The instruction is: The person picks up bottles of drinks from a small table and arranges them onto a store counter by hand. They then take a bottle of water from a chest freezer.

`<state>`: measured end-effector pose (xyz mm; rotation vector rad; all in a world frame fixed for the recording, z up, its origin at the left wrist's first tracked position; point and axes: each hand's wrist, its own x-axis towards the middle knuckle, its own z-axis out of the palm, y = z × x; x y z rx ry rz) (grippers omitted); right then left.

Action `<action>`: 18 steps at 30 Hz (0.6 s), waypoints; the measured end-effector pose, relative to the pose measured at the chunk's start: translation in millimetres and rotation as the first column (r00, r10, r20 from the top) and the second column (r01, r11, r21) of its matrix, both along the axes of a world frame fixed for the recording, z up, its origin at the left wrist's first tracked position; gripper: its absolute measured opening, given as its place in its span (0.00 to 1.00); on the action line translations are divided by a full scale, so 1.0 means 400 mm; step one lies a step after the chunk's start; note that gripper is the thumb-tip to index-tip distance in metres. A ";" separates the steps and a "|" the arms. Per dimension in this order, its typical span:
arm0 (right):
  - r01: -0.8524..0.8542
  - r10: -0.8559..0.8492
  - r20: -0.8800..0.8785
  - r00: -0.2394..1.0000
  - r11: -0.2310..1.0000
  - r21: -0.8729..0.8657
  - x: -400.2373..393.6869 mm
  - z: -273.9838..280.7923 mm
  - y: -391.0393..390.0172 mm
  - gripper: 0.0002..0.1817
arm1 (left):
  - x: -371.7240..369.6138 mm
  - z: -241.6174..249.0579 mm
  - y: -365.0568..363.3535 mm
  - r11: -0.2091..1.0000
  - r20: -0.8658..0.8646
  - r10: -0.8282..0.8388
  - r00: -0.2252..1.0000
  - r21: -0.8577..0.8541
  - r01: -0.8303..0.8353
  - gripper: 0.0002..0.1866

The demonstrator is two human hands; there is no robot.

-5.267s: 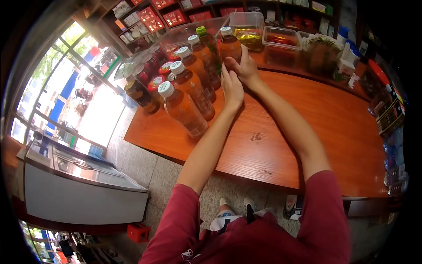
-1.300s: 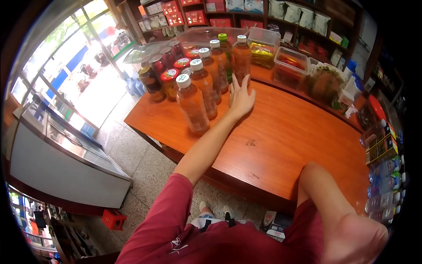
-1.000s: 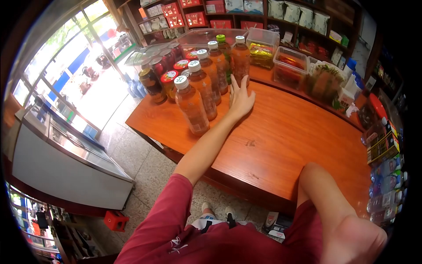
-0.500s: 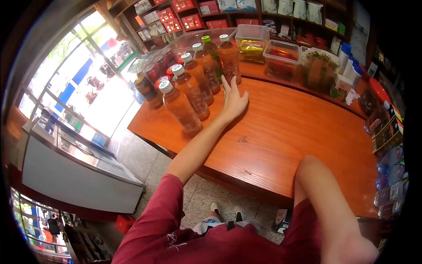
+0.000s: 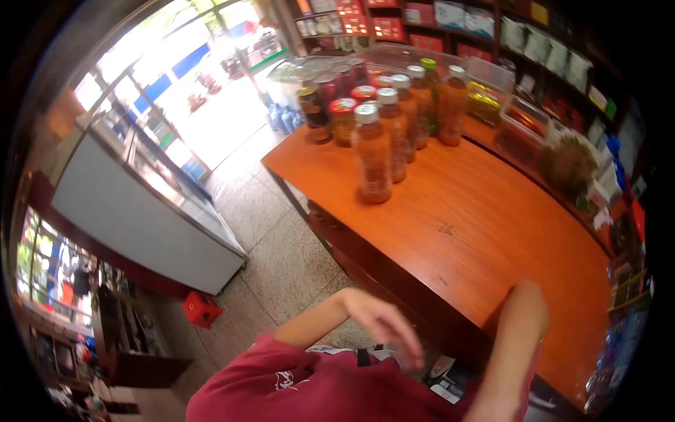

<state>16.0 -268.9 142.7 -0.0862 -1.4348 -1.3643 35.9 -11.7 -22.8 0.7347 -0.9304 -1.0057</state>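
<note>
My left hand [image 5: 383, 320] hangs in front of my body, off the table's front edge. Its fingers are loosely stretched, slightly blurred, with nothing in them. My right elbow is bent at the table; the right hand itself is out of view. On the wooden table [image 5: 464, 218] several clear plastic bottles with white caps stand upright in a row, the nearest bottle [image 5: 373, 158] close to the front edge. A green-capped bottle [image 5: 430, 98] stands behind them. Left of the row are a red-lidded jar [image 5: 343, 123] and a dark can [image 5: 314, 116].
Clear plastic tubs [image 5: 524, 123] line the table's back ledge. Shelves of packets and boxes [image 5: 387, 28] stand behind. A white-sided chest cabinet [image 5: 133, 204] is at left, with a red stool [image 5: 202, 309] on the floor beside it. Packed goods sit along the right edge.
My left hand has left the bottles and drawn back toward my body. The view has swung left, so the bottles appear further right. My right elbow stays bent at the table.
</note>
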 end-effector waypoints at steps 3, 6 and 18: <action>-0.717 0.738 0.200 0.645 0.674 -0.175 -0.083 -0.034 0.215 0.23 | -0.189 -0.207 0.169 0.871 -0.178 0.478 0.860 0.222 -0.439 0.28; -0.781 0.818 0.422 0.392 0.538 -0.317 -0.109 -0.105 0.351 0.25 | -0.418 -0.563 0.340 0.058 -0.028 0.998 0.054 0.683 -0.729 0.23; -0.234 0.294 -0.150 0.944 0.276 -0.932 -0.598 -0.265 1.042 0.06 | -1.380 -1.240 0.083 -0.116 0.108 0.912 -0.396 0.993 0.004 0.25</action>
